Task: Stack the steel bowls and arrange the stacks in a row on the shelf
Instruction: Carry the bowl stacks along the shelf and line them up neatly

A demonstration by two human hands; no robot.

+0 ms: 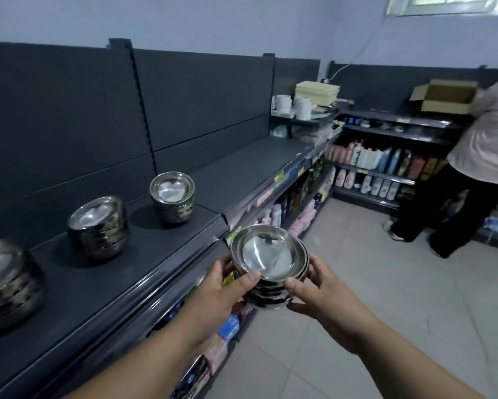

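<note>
I hold a stack of steel bowls point(268, 257) in the air, just off the front edge of the dark shelf point(104, 286). My left hand point(224, 286) grips its left side with the thumb on the rim. My right hand point(319, 289) grips the right side the same way. Three more stacks stand in a row on the shelf: one at the far left point(6, 280), one in the middle point(98, 228), one further right point(172, 197).
To the right of the last stack the shelf top point(256, 165) runs on bare to white containers point(302, 106). Lower shelves hold packets and bottles point(368, 159). A person point(478, 156) stands at the far right by a cardboard box point(443, 96). Grey tiled floor point(357, 283) lies below.
</note>
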